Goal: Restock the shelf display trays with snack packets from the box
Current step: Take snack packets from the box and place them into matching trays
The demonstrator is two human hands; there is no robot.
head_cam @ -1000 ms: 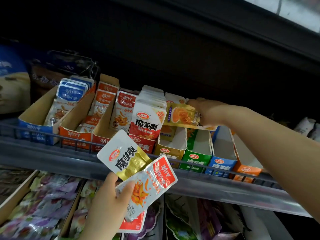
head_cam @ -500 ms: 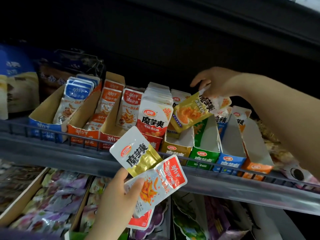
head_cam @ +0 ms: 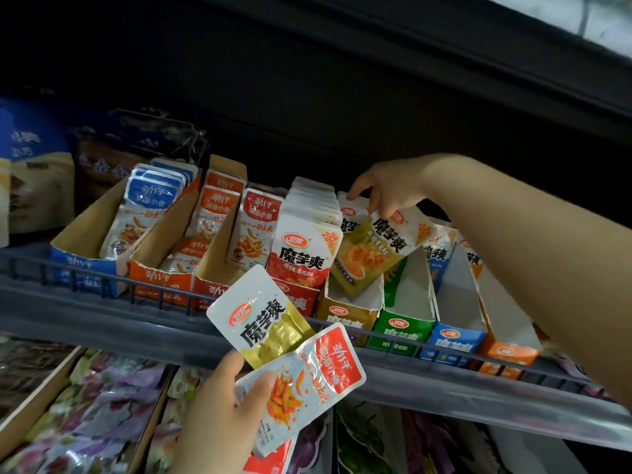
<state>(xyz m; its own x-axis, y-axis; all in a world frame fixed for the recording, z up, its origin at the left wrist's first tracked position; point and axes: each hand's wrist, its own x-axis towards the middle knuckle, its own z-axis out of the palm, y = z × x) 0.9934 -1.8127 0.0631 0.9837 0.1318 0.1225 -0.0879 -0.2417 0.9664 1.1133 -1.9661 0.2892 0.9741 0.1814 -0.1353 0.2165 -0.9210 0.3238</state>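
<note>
My right hand reaches over the shelf and pinches the top edge of a yellow snack packet, which stands tilted in the yellow display tray. Low in the middle, my left hand grips a fan of packets: a yellow-and-white one, a red-topped silver one and a red one half hidden beneath. The red tray left of the yellow tray is packed with red-and-white packets.
The wire-fronted shelf holds a blue tray and two orange-red trays of fish snacks at left, and green, blue and orange trays at right. Purple bags fill the shelf below. A dark shelf hangs overhead.
My right hand has lowered the yellow packet from above the trays down into the yellow tray. My left hand has kept its packets almost still.
</note>
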